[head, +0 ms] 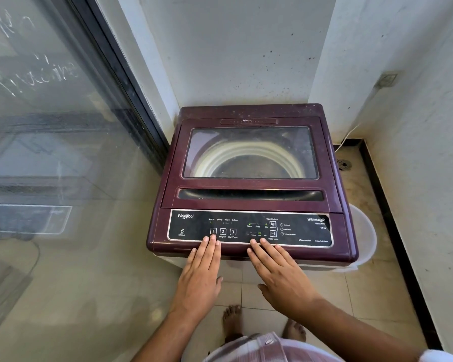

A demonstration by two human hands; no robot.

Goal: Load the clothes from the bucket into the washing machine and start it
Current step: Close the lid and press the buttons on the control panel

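A maroon top-load washing machine (249, 202) stands in the corner with its glass lid (250, 152) closed; through the glass I see the pale drum rim and something dark at the bottom. Small green lights glow on the black control panel (250, 228). My left hand (199, 278) lies flat on the machine's front edge, its fingertips just below the button marked 1. My right hand (280, 275) lies flat beside it, fingertips near the water-level lights. Both hands hold nothing. A white translucent bucket (362, 236) stands on the floor to the machine's right, mostly hidden; its inside is out of sight.
A glass sliding door (58, 152) fills the left side. White walls close in behind and to the right. A floor drain (344, 164) and a white cable (348, 137) lie at the back right. My bare feet (232, 320) stand on beige tiles.
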